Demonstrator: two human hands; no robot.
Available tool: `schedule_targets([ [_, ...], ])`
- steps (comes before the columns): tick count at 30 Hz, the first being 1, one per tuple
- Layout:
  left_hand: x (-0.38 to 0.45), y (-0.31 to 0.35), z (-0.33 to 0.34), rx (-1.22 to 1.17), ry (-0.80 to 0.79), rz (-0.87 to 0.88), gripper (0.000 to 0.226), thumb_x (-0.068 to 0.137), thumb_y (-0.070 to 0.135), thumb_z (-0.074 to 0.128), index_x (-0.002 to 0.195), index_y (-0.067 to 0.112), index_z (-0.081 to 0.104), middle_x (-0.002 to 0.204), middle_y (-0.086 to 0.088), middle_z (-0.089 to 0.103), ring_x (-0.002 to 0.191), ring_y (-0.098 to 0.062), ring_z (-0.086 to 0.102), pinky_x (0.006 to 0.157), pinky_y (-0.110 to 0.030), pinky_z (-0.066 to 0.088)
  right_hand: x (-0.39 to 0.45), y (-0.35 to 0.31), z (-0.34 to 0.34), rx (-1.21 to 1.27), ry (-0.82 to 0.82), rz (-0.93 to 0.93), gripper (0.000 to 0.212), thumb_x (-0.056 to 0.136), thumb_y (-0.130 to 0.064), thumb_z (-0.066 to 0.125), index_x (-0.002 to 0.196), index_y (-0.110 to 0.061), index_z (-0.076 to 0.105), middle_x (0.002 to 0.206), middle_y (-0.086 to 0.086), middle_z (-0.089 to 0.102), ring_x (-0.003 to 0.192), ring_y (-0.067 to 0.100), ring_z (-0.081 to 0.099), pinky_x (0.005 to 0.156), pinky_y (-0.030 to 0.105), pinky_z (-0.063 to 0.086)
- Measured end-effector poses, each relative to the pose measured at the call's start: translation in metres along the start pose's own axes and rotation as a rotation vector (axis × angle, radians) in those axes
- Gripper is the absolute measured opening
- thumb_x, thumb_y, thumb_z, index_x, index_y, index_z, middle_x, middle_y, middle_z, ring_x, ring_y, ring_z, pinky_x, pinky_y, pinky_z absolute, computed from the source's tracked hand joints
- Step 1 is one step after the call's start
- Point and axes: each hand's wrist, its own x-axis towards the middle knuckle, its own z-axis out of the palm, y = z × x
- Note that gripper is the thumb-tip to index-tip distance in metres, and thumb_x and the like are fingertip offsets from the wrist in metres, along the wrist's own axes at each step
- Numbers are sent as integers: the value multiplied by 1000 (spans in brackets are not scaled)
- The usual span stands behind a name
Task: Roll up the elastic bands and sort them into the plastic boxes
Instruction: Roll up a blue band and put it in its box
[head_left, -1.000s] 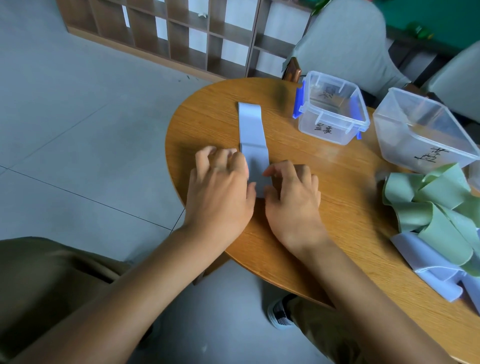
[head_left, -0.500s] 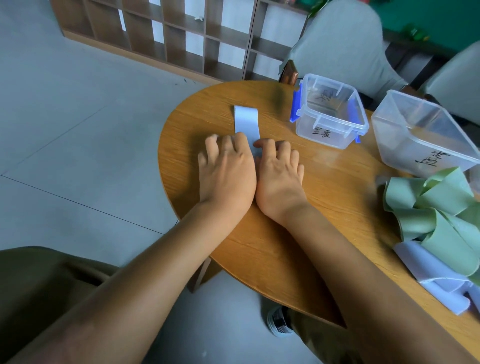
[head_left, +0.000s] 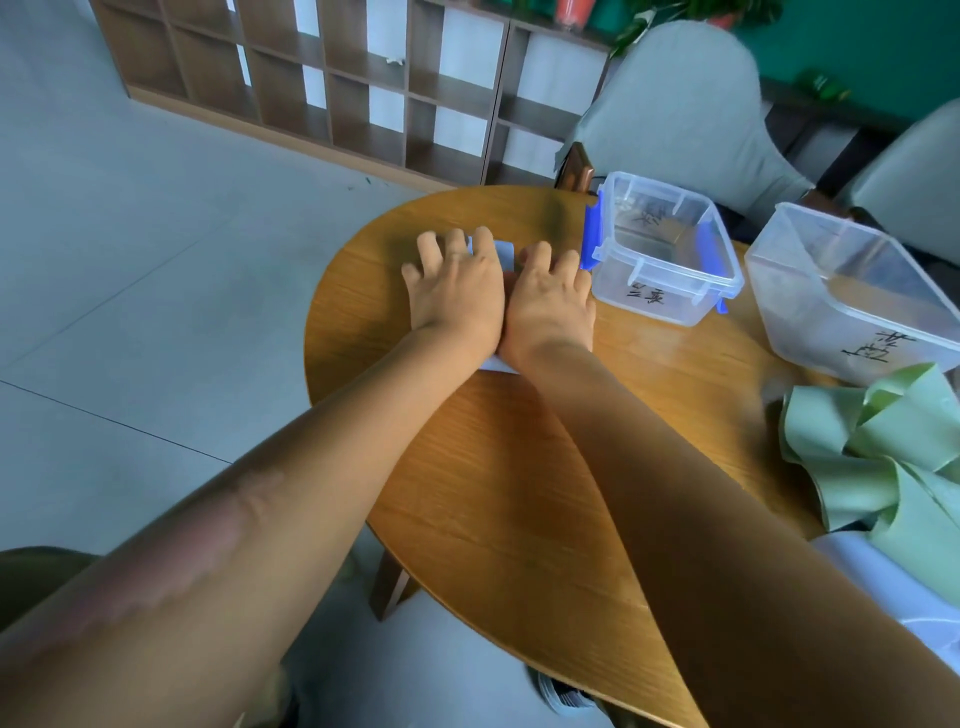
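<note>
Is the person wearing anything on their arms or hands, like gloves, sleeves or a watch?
No. Both forearms are bare as far as the picture shows, with no sleeves in view. The left hand and right hand have no gloves, rings or watch that I can see.

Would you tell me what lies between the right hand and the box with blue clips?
Nothing: in the head view only a narrow strip of bare table separates the right hand from the box with blue clips.

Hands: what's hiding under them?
A pale blue band lies under both hands, left and right, on the table. Only a bit shows past the fingertips and a corner by the wrists. Whether it is rolled underneath cannot be seen.
</note>
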Motion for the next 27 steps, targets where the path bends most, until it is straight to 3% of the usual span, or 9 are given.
schedule_targets([
  [6,18,-7,9,-115,-11,9,22,105,26,38,122,18,48,135,-11,48,126,-35,36,101,-47,34,19,-8,0,-45,25,-29,34,107,-39,34,129,-14,42,132,11,43,124,32,45,98,44,39],
  [11,11,-23,0,-500,195,2,22,97,5,47,111,14,60,119,-7,60,117,-27,46,100,-34,34,21,-11,2,-67,35,-70,37,107,-40,34,132,-12,40,130,12,45,120,33,48,90,45,44],
  [14,-5,-38,-9,-615,224,-55,26,88,-1,48,100,15,63,107,-3,64,104,-20,57,88,-22,42,20,-11,1,-57,51,-90,37,108,-39,33,130,-11,40,128,12,46,117,33,49,88,45,45],
  [17,-33,-46,-22,-660,95,11,24,90,0,48,98,15,66,98,5,68,92,-8,62,73,-5,43,20,-9,2,-47,53,-98,36,108,-39,33,129,-11,41,127,12,46,116,32,50,87,44,44],
  [21,-64,-50,-37,-657,-27,136,24,90,7,53,99,21,70,95,12,71,93,-2,64,79,-10,49,21,-7,3,-32,28,-133,36,108,-38,33,131,-11,39,128,12,45,117,31,48,89,44,45],
  [25,-77,-48,-35,-625,-10,219,11,88,17,68,98,21,72,91,14,72,90,2,64,80,-13,50,21,-7,3,-21,18,-146,35,108,-39,33,129,-12,42,128,11,46,119,30,48,91,45,44],
  [27,-79,-47,-33,-593,-1,252,17,84,21,78,99,20,72,92,13,72,89,0,64,78,-15,51,20,-5,5,5,27,-135,35,108,-38,34,127,-11,44,127,11,48,118,31,48,91,44,42],
])
